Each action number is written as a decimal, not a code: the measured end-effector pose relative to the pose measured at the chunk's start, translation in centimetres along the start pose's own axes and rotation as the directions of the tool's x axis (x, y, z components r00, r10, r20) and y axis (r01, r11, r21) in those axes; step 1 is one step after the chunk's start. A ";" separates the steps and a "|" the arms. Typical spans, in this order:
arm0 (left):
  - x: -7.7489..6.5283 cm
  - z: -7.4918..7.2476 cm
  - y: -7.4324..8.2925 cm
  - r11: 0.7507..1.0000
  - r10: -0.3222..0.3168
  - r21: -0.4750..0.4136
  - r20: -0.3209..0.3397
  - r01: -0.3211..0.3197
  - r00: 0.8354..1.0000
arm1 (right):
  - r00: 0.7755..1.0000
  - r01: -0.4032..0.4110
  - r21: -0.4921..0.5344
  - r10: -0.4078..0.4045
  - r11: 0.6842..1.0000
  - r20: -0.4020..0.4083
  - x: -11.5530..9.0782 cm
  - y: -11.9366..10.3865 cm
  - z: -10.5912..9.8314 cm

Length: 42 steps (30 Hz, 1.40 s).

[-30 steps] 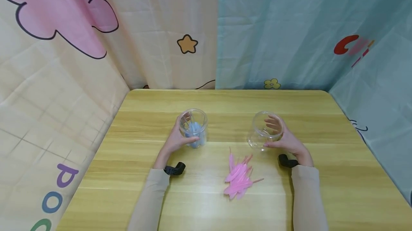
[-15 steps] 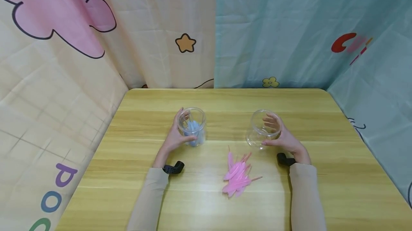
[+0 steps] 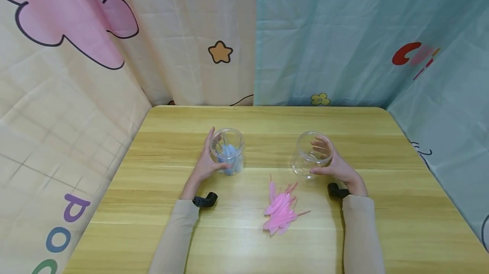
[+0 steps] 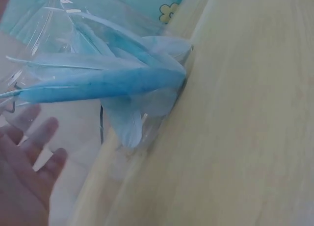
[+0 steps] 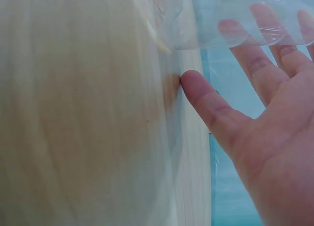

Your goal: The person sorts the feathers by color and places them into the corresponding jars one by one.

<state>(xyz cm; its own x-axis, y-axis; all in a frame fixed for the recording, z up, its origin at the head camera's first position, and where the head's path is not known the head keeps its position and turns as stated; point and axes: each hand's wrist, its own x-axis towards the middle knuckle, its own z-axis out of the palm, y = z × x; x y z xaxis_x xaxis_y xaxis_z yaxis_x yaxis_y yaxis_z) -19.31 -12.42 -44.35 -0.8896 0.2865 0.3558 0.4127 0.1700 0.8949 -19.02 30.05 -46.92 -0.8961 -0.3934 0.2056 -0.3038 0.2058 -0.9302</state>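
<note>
Head view: the left grip (image 3: 204,164) makes a loose C around the left cup (image 3: 242,150), blue feathers (image 3: 229,152) inside; the right grip (image 3: 338,166) does the same at the right cup (image 3: 304,156). Both cups look upright on the worktop (image 3: 244,250), with pink feathers (image 3: 282,211) loose on it, nearer the person. My worry: those cups look light, so a stray knuckle could tip one and dump the blue ones. A sleeve brush or even a draught could scatter the pink lot too.

Left wrist view: fingers spread, apparently off the cup, thumb out of sight, so no firm hold imo. Lift like that and it might slip.

Right wrist view: fingers part-open behind the clear wall, thumb stretched out; can't tell what's touching. One-sided pressure could skid it.
</note>
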 end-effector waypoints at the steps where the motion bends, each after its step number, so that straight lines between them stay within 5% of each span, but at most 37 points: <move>1: 0.1 0.1 0.2 0.999 0.043 -0.006 -0.043 -0.043 0.998 | 1.000 -0.004 -0.001 0.004 1.000 0.000 0.0 0.1 0.0; 3: 0.4 0.5 0.3 0.986 0.166 -0.004 -0.176 -0.169 0.970 | 1.000 -0.003 -0.002 0.003 1.000 0.002 0.0 0.1 0.0; 4: 0.6 0.8 0.4 0.968 0.246 0.026 -0.252 -0.248 0.936 | 1.000 0.000 -0.002 0.000 1.000 0.003 0.0 0.1 0.0; 5: 0.9 1.1 0.5 0.943 0.331 0.076 -0.327 -0.324 0.885 | 1.000 0.005 0.001 -0.005 1.000 0.005 0.0 0.2 0.0; 7: 1.5 2.1 0.9 0.865 0.500 0.212 -0.432 -0.455 0.751 | 1.000 0.014 0.007 -0.014 1.000 0.006 0.1 0.2 0.0; 9: 1.9 3.4 1.5 0.769 0.639 0.349 -0.439 -0.535 0.631 | 1.000 0.020 0.010 -0.020 1.000 0.005 0.2 0.1 0.0; 10: 2.0 4.2 2.1 0.722 0.692 0.403 -0.409 -0.562 0.595 | 1.000 0.020 0.011 -0.020 1.000 0.003 0.2 0.1 0.0; 11: 2.0 5.0 2.8 0.684 0.728 0.438 -0.358 -0.583 0.584 | 1.000 0.020 0.011 -0.020 1.000 0.003 0.2 0.1 0.0; 12: 1.9 6.0 3.3 0.658 0.747 0.454 -0.296 -0.600 0.595 | 1.000 0.018 0.010 -0.018 1.000 0.002 0.1 0.1 0.0; 13: 1.8 6.9 3.9 0.647 0.747 0.462 -0.226 -0.606 0.625 | 1.000 0.017 0.009 -0.017 1.000 0.001 0.1 0.1 -0.1; 15: 1.5 8.8 4.6 0.665 0.684 0.470 -0.073 -0.580 0.726 | 1.000 0.011 0.005 -0.011 1.000 0.000 0.1 0.1 -0.1; 18: 1.1 11.5 4.9 0.733 0.441 0.515 0.138 -0.445 0.887 | 1.000 0.016 0.001 -0.016 1.000 0.000 0.1 0.3 -0.1; 20: 0.9 12.9 4.7 0.741 0.241 0.580 0.240 -0.339 0.940 | 1.000 0.024 -0.002 -0.024 1.000 0.001 0.2 0.4 -0.2; 23: 0.7 14.5 4.0 0.678 0.014 0.690 0.333 -0.254 0.943 | 0.999 0.035 -0.004 -0.035 0.999 0.002 0.2 0.5 -0.2; 27: 0.6 15.7 3.0 0.612 -0.076 0.747 0.382 -0.259 0.921 | 1.000 0.025 -0.004 -0.025 1.000 0.006 0.2 0.4 -0.2; 39: 0.3 16.9 2.3 0.593 -0.173 0.774 0.391 -0.221 0.904 | 1.000 -0.006 0.008 0.006 1.000 0.000 0.3 0.2 -0.1; 42: 0.3 17.0 2.1 0.611 -0.178 0.764 0.390 -0.210 0.903 | 1.000 -0.014 0.021 0.014 1.000 0.002 0.1 -0.5 0.0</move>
<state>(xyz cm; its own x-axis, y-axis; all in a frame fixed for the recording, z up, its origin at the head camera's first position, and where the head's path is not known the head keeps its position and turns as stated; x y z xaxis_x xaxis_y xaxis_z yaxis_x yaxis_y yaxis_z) -15.33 4.04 -46.93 -0.8006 0.5965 0.0573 0.5881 0.7638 0.2659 -18.99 29.88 -46.47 -0.8998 -0.3920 0.1918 -0.2840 0.1923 -0.9393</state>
